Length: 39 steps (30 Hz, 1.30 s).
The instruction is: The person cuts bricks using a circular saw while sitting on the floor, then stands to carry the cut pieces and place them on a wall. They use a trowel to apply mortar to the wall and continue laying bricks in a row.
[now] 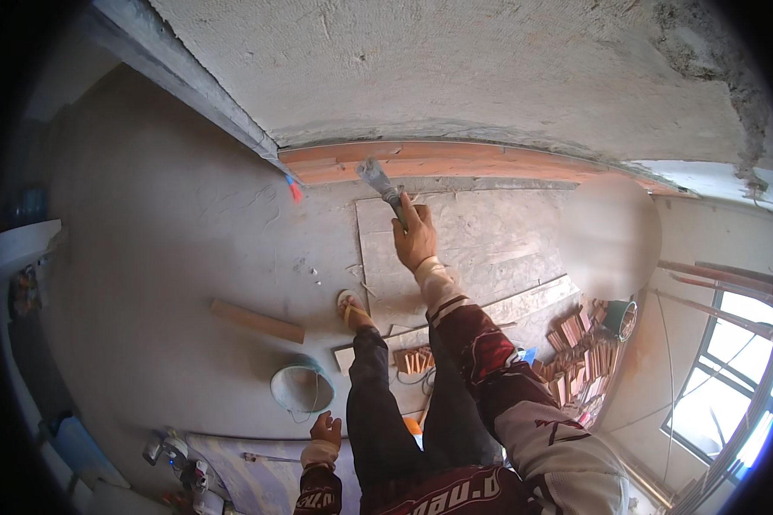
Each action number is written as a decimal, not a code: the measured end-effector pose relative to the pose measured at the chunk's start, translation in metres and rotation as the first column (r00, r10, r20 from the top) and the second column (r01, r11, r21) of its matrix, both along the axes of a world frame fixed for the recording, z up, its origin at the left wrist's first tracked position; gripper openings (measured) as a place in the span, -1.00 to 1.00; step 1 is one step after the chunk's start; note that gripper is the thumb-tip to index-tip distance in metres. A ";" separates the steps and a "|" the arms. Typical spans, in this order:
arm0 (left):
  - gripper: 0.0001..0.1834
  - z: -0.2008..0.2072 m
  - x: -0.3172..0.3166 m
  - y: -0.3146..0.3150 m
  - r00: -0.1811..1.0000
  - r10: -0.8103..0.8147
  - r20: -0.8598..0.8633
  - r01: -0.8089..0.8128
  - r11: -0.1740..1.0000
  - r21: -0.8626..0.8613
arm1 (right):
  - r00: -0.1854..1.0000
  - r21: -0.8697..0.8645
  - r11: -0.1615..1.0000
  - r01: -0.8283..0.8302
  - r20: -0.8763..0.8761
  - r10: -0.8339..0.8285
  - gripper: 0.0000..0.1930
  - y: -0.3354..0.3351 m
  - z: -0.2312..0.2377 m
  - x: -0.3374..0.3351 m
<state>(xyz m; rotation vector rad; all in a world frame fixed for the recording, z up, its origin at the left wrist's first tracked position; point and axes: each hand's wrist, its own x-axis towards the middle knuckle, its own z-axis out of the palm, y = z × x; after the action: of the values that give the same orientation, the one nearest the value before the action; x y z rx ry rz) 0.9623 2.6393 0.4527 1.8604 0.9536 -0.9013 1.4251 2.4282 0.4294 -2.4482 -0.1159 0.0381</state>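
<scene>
My right hand [416, 239] reaches forward, its fingers wrapped around the handle of a paintbrush [374, 176]. Grey residue coats the bristles, which point up and left toward the red-brown tile strip [343, 161] at the foot of the wall. I cannot tell whether they touch it. My left hand [325, 427] hangs low by my left leg with its fingers loosely apart and nothing visible in them. Just beyond that hand, a round bucket [325, 369] with a wire handle stands on the floor.
A wooden board [258, 321] lies left of my sandalled foot [350, 309]. Long planks [524, 302] cross the floor to the right, near stacked red-brown tiles [575, 343] and a green bucket [630, 319]. A red-and-blue object [294, 188] stands at the wall corner. A blurred patch hides part of the right side.
</scene>
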 end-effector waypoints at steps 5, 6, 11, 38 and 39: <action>-0.53 -0.001 -0.009 0.000 0.998 0.049 -0.029 -0.049 0.999 0.011 | 0.909 0.106 0.904 0.414 -0.006 -0.416 -0.39 0.010 0.001 0.003; -0.53 0.000 -0.011 0.000 0.999 0.027 -0.030 -0.027 1.000 0.012 | 0.913 0.098 0.908 0.407 -0.027 -0.406 -0.38 0.013 0.002 0.005; -0.52 -0.008 -0.012 -0.003 0.999 0.002 -0.042 -0.002 1.000 -0.002 | 0.971 0.095 0.966 0.239 0.006 -0.241 -0.32 0.039 -0.009 0.004; -0.52 -0.025 -0.035 0.002 0.995 0.096 0.025 -0.096 0.995 0.016 | 0.973 0.179 0.959 0.220 0.024 -0.228 -0.28 0.135 -0.003 -0.014; -0.52 -0.025 -0.034 0.003 0.995 0.093 0.031 -0.094 0.995 0.016 | 0.963 0.194 0.946 0.261 0.016 -0.269 -0.28 0.133 -0.005 -0.013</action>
<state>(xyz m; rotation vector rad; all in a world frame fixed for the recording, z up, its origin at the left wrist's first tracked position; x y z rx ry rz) 0.9285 2.6421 0.4279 1.8228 1.0238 -0.8088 1.4126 2.5608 0.4242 -2.2535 0.1850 -0.1382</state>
